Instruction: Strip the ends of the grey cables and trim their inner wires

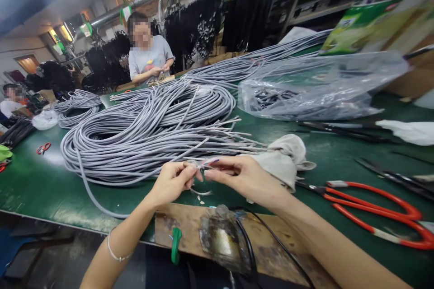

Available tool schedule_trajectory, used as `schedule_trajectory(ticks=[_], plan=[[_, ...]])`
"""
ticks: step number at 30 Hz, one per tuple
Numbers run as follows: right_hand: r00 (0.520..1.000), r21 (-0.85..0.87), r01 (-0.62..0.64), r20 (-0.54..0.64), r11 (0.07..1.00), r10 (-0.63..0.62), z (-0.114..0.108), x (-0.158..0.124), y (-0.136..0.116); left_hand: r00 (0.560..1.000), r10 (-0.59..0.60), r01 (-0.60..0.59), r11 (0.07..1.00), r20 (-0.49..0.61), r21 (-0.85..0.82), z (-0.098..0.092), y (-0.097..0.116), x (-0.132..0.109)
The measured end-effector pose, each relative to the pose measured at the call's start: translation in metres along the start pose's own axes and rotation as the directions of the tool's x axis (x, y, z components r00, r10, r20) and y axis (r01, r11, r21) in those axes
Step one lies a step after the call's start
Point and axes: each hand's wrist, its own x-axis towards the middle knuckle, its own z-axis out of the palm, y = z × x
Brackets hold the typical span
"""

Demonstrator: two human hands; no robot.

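Between my hands is the stripped end of a grey cable point(193, 160), with thin coloured wires and pale strands fanning out of it. My left hand point(174, 179) pinches the cable end between thumb and fingers. My right hand point(242, 176) reaches in from the other side, thumb and forefinger apart around the coloured wires point(209, 161); whether it touches them I cannot tell. Just behind lies a big looped bundle of grey cables point(142, 144), their stripped ends pointing right. A white cloth point(286, 158) sits beyond my right hand.
Red-handled scissors point(373, 207) lie at right, near black tweezers-like tools point(393, 174). A clear plastic bag point(305, 90) holds dark small parts. A wooden board point(190, 223) with a metal device point(222, 235) is at the near edge. A co-worker point(151, 54) sits across the green table point(40, 180).
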Motion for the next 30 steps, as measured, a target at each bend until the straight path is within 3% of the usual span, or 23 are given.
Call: schedule_trajectory(ticks=[2,4,7,10,13,15,17,21,24,26,30], plan=[[0.992,-0.115,0.121,-0.024,0.986,-0.124,0.003,-0.001,0.0,0.997,0.046,-0.039,0.994,-0.067,0.1,0.003,0.0,-0.001],[0.949,-0.291,0.274,-0.074,0.917,-0.307,0.006,-0.004,0.001,0.981,0.121,-0.072,0.952,-0.15,0.298,0.005,-0.001,-0.002],[0.867,-0.502,0.398,-0.068,0.768,-0.494,0.009,-0.009,0.004,0.952,0.268,-0.136,0.799,-0.145,0.586,0.005,-0.005,-0.003],[0.887,-0.512,0.321,-0.133,0.797,-0.443,0.007,-0.01,0.003,0.943,0.331,-0.24,0.651,0.015,0.721,0.003,-0.007,-0.003],[0.968,-0.302,0.118,-0.178,0.946,-0.178,0.003,-0.006,0.001,0.928,0.323,-0.345,0.564,0.184,0.75,0.0,-0.006,-0.004],[0.992,-0.178,0.006,-0.126,0.984,-0.028,-0.001,-0.001,0.001,0.916,0.334,-0.39,0.614,0.222,0.686,-0.001,-0.005,-0.005],[0.997,-0.109,-0.045,-0.067,0.993,0.038,-0.004,0.005,0.003,0.922,0.345,-0.383,0.74,0.177,0.553,-0.002,-0.004,-0.006],[0.997,-0.035,-0.079,0.011,0.996,0.079,-0.004,0.01,0.001,0.975,0.218,-0.22,0.966,0.027,0.136,-0.004,-0.008,-0.004],[0.998,-0.029,-0.049,0.029,0.998,0.05,-0.001,0.005,-0.005,0.988,0.111,-0.128,0.976,-0.105,-0.175,-0.004,-0.014,0.002],[1.0,-0.042,-0.025,-0.001,0.999,0.025,0.0,0.003,-0.006,0.984,0.071,-0.113,0.959,-0.164,-0.259,-0.004,-0.017,0.004],[0.985,-0.08,-0.036,-0.173,0.996,0.022,0.001,0.003,0.005,0.997,0.011,-0.032,0.966,-0.081,-0.258,-0.002,-0.014,0.002]])
